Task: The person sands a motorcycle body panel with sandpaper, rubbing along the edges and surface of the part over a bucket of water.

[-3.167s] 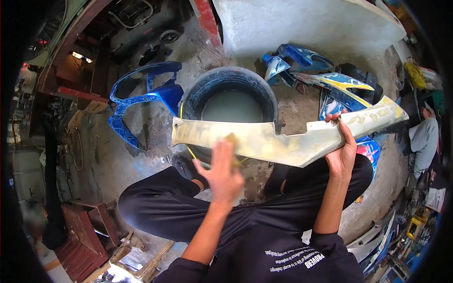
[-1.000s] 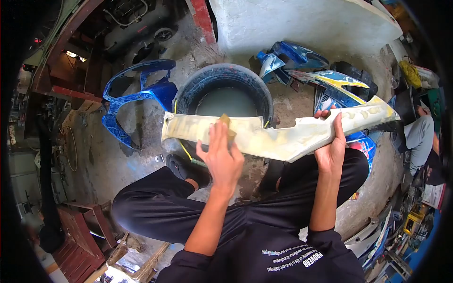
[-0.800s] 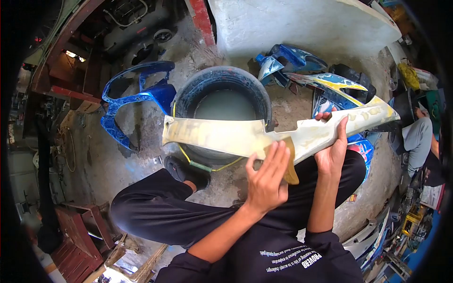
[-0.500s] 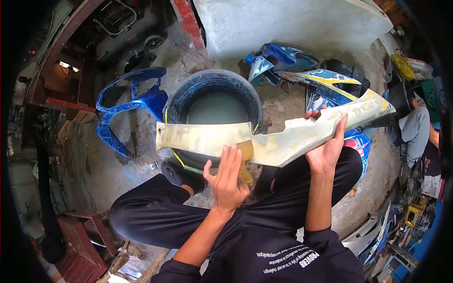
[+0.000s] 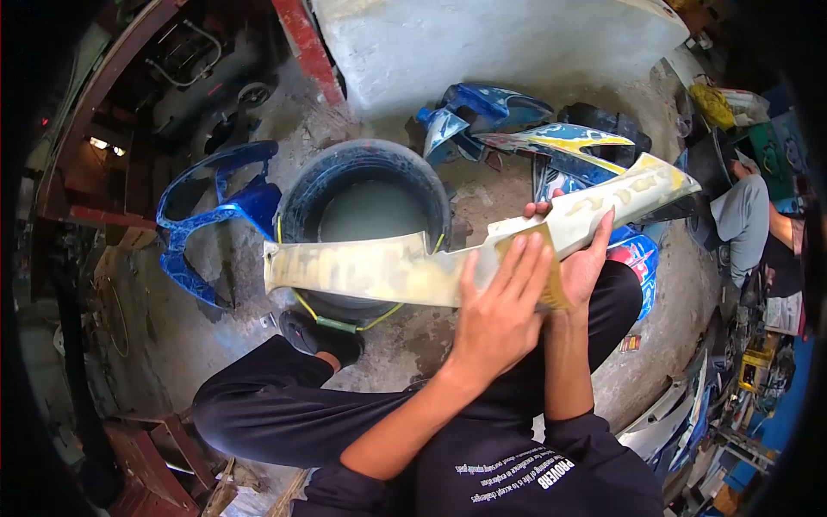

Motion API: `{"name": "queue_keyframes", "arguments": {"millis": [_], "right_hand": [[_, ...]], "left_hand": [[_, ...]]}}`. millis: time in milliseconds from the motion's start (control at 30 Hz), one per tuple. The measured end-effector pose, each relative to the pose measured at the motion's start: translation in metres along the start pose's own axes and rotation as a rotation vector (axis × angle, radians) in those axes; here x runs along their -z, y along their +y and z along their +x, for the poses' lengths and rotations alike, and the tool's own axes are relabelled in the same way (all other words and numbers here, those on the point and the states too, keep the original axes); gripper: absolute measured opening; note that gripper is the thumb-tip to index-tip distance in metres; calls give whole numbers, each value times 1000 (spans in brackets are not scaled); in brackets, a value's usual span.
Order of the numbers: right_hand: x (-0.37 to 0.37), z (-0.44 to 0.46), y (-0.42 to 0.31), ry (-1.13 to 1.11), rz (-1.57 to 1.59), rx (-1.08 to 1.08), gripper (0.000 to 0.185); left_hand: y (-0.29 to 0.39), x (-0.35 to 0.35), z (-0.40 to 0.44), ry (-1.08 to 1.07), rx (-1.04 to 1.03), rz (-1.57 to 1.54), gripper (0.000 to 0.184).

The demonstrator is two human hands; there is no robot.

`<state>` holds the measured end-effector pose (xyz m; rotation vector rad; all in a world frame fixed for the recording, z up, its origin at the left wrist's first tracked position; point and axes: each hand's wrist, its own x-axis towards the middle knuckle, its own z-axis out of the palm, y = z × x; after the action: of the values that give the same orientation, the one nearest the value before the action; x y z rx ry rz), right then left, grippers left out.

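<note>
A long, cream-white panel (image 5: 370, 271) with yellowish patches slants across the view, its narrow left end over a dark bucket (image 5: 297, 177) holding cloudy liquid. My right hand (image 5: 586, 263) grips the panel right of its middle, thumb on the near side and fingertips at the far edge. Under the outstretched fingers of my left hand (image 5: 504, 310) is a yellow-brown abrasive sheet (image 5: 551, 267), pressed on the panel's upper face right beside my right hand. Its far end lies on the panel and its near end hangs past the edge. The left thumb is hidden.
A blue frame-like part (image 5: 250, 207) lies left of the bucket. Blue, white and yellow fairings (image 5: 560, 142) lie beyond the panel, before a white wall (image 5: 508, 43). Another person's grey-clad leg (image 5: 745, 220) shows at far right. Brown wooden furniture (image 5: 155, 457) stands lower left.
My left hand and the sheet have moved right along the panel, from near its middle to beside my right hand. The view has shifted, while my right hand keeps its hold.
</note>
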<state>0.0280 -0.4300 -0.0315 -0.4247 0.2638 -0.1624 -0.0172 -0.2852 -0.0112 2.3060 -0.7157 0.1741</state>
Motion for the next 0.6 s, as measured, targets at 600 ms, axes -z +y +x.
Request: {"name": "queue_keyframes", "arguments": {"millis": [600], "right_hand": [[-8, -3, -3, 19, 17, 39, 94]], "left_hand": [[-25, 21, 3, -159, -163, -19, 73]]}}
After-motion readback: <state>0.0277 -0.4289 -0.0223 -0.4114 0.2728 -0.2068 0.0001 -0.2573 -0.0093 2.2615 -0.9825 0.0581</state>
